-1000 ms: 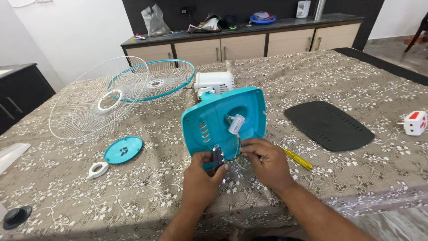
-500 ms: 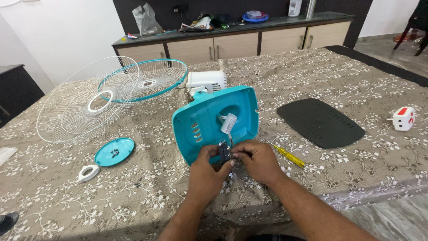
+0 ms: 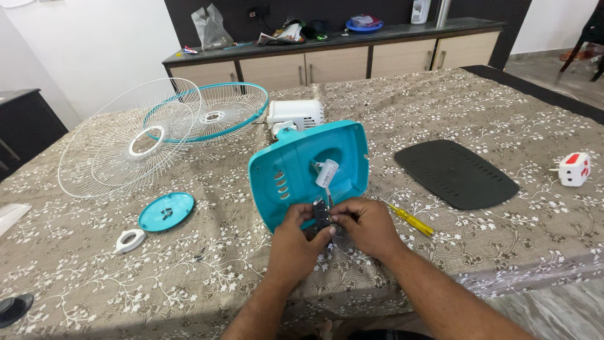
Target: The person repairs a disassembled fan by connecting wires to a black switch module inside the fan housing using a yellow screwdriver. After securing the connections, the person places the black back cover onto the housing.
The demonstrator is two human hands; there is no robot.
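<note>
While both hands met at the near edge of the teal fan base (image 3: 302,173), I saw the left hand (image 3: 296,234) and right hand (image 3: 368,225) pinched shut on a small black switch part (image 3: 321,215), upright between the fingertips. It sat equally close to both. A white cylinder (image 3: 326,172) hung just beyond it inside the base. To the right lay a yellow screwdriver (image 3: 410,219) and a black oval plate (image 3: 455,172); far right, a white and red plug adaptor (image 3: 574,169). Wire grilles (image 3: 157,135) lay far left.

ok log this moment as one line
left hand: pinching small black part | right hand: pinching same part | teal fan housing: tilted behind hands
</note>
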